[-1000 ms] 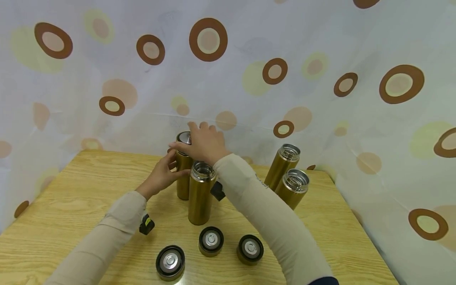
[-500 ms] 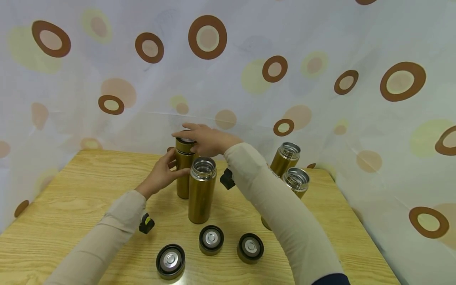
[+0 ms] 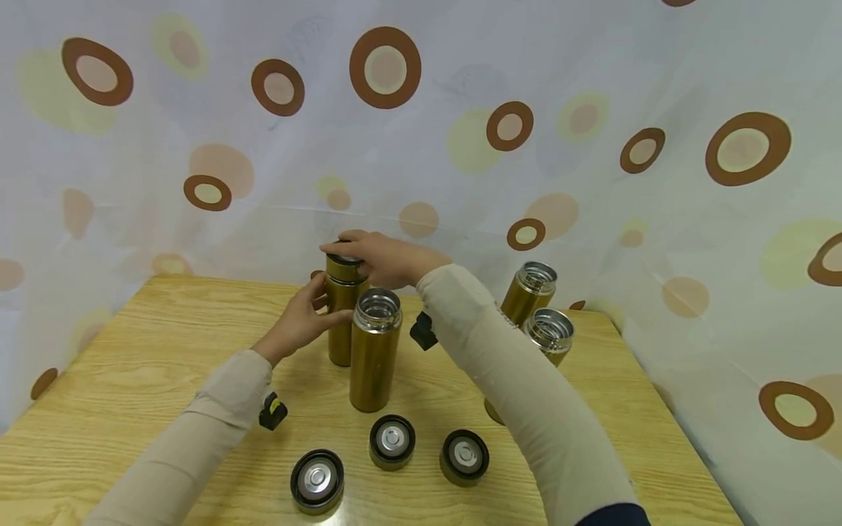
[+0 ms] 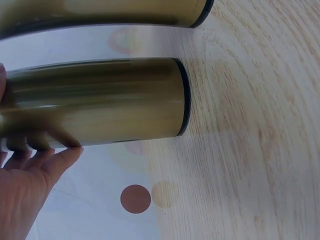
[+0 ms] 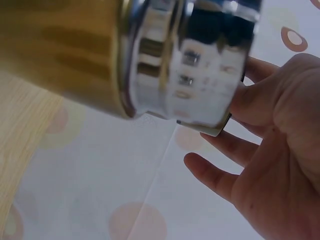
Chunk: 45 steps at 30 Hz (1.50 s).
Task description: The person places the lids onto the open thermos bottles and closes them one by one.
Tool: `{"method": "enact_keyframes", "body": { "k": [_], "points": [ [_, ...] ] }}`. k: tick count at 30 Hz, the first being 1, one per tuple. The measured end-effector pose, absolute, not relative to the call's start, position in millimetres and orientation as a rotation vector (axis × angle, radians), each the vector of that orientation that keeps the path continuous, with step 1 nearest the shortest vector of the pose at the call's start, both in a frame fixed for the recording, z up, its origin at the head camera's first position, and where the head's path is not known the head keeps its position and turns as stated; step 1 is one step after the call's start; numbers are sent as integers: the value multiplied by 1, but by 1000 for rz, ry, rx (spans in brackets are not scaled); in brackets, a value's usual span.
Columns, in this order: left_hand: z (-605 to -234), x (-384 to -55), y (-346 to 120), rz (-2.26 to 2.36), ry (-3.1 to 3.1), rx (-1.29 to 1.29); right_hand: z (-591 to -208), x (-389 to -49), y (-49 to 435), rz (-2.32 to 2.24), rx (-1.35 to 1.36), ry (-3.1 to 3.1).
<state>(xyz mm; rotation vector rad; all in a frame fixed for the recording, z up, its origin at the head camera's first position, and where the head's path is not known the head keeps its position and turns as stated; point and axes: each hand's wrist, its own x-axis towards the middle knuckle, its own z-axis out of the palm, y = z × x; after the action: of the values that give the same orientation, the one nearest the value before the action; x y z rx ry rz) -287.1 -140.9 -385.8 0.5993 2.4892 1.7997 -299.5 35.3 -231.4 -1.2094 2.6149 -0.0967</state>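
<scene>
Head view: a pale backdrop (image 3: 283,161) printed with brown rings and pastel dots rose behind the wood-grain table (image 3: 164,351). Your beige sleeves (image 3: 526,394) reached across that top. Four gold metal flasks stood on it: the capped flask (image 3: 340,336) upright toward the back, an open flask (image 3: 373,361) just in front of it, its steel neck bare, and two more open flasks (image 3: 526,301) (image 3: 555,356) over on the right, partly behind your right sleeve. Your left hand (image 3: 304,318) was curled round the capped flask's body, fingers at one side, thumb passing between it and the open one. Your right hand (image 3: 388,259), partly closed, gripped the gold lid (image 3: 340,270) at its mouth; how tightly that was seated, you couldn't tell. Nearest you lay three loose lids (image 3: 318,482) (image 3: 392,442) (image 3: 464,458), each showing a silver disc inside a dark ring. Smaller black devices (image 3: 272,411) (image 3: 424,331) sat at both wrists.
</scene>
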Motion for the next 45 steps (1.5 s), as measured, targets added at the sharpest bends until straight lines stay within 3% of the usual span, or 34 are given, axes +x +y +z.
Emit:
{"method": "enact_keyframes", "body": {
  "k": [45],
  "points": [
    [-387, -287, -139, 1806, 2494, 601, -250, -298, 25, -234, -878, 3118]
  ]
}}
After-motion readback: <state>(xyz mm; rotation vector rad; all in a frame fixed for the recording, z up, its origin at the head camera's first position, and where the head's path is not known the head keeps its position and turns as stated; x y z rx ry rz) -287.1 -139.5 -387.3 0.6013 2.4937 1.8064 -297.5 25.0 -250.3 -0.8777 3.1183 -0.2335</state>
